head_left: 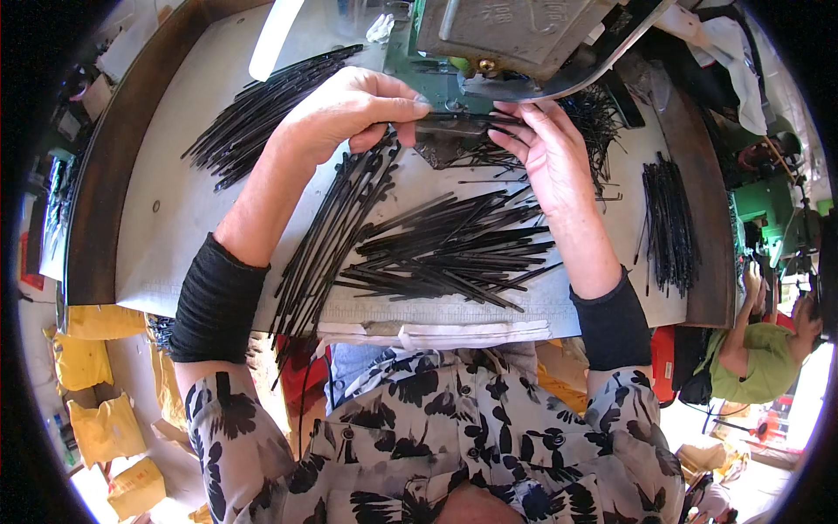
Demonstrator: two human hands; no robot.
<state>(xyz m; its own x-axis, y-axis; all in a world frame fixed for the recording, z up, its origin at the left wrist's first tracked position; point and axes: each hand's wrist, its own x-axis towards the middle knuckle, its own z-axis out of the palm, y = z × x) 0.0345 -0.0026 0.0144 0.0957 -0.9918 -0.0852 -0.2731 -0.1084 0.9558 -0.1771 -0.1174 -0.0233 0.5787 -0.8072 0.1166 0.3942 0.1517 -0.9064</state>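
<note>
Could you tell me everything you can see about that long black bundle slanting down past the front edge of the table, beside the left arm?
The long bundle is a loose sheaf of thin, dark, slightly shiny rods; metal or plastic, I can't tell. It lies slanted across the pale tabletop, its knobby upper ends just below the left hand, its lower ends spreading unevenly beyond the near edge. Whether the fingers touch it is unclear.

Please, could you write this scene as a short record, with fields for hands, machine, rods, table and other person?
Left hand: at the machine's front, grip unclear
Right hand: facing the left one, grip unclear
Machine: green and grey metal
Rods: thin, black, in several piles
Table: pale top, dark raised sides
Other person: green top, far right
</note>
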